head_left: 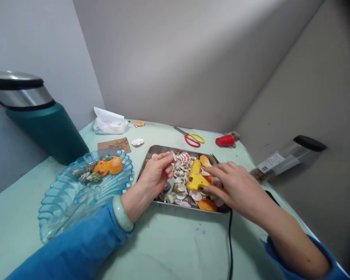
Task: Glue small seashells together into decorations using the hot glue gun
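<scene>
A person point(291, 237) in blue sleeves point(84, 233) works over a metal tray point(186, 207) of seashells point(179, 188) on a green desk point(175, 241). The left hand point(156, 173) pinches what looks like a small shell point(174, 156); the right hand point(235, 184) touches a yellow glue gun point(195, 179) inside the tray, its grip unclear from here. A blue dish point(56, 202) sits at nine o'clock, scissors point(188, 134) at twelve.
</scene>
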The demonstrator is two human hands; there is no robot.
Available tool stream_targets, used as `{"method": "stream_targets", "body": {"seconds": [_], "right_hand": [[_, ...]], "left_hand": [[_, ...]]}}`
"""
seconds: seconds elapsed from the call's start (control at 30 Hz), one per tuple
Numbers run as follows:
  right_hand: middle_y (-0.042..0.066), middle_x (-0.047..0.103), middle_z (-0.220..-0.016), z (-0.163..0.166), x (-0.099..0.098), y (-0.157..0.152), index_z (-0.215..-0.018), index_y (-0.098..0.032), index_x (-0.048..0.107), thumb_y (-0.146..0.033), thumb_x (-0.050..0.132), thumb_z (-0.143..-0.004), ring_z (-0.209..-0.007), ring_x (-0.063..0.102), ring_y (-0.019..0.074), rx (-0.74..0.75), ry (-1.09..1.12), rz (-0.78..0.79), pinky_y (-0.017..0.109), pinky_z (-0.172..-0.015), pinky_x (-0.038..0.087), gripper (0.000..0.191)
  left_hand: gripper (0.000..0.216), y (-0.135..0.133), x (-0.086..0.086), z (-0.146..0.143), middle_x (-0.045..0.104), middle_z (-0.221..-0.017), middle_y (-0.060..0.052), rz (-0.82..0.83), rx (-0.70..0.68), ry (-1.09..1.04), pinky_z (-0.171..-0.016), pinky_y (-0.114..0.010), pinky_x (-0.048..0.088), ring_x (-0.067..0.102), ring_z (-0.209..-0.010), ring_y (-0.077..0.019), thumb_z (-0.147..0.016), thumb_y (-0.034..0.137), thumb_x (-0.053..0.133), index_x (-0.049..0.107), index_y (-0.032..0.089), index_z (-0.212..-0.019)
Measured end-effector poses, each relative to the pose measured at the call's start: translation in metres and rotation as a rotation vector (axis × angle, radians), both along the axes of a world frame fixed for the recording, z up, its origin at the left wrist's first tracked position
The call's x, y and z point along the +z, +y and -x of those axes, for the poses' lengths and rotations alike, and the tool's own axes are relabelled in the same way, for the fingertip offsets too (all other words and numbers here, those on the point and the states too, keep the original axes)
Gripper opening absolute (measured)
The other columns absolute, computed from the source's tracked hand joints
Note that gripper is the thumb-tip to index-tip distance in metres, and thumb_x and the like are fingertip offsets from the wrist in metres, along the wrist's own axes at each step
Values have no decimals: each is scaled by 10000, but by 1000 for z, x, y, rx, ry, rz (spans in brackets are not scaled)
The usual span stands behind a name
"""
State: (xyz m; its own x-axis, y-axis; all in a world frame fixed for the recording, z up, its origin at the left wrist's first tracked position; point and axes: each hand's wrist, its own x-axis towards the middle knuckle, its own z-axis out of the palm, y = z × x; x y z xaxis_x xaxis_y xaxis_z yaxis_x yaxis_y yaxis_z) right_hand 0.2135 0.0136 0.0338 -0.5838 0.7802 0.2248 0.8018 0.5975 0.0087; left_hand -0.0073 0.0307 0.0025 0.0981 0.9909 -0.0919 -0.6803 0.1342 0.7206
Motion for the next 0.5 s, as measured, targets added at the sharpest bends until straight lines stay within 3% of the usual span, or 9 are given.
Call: {"method": "stream_targets", "body": {"seconds": [0.17,0.27,0.5], "right_hand": [[83,650,-922,49,13,-6,-1024,-210,650,-255,582,-860,-917,516,258,224,18,61,397,-802,396,184],[97,652,-993,74,5,-2,-1031,-175,645,-122,593,-790,-989,505,278,225,-100,97,427,-862,366,252],[96,650,-830,82,-8,10,-781,-159,630,-121,607,-735,-878,543,264,242,-86,149,413,-822,379,63]], "left_hand": [[194,0,0,0,462,-524,76,-21,8,-2,-370,-158,316,378,-398,-23,-657,179,758,592,127,-742],[182,-1,2,0,469,-511,74,-21,21,-2,-372,-162,307,371,-390,-23,-658,165,746,588,124,-738],[180,-1,2,0,432,-453,87,-20,26,-9,-374,-172,301,369,-373,-36,-657,174,744,576,136,-709]]}}
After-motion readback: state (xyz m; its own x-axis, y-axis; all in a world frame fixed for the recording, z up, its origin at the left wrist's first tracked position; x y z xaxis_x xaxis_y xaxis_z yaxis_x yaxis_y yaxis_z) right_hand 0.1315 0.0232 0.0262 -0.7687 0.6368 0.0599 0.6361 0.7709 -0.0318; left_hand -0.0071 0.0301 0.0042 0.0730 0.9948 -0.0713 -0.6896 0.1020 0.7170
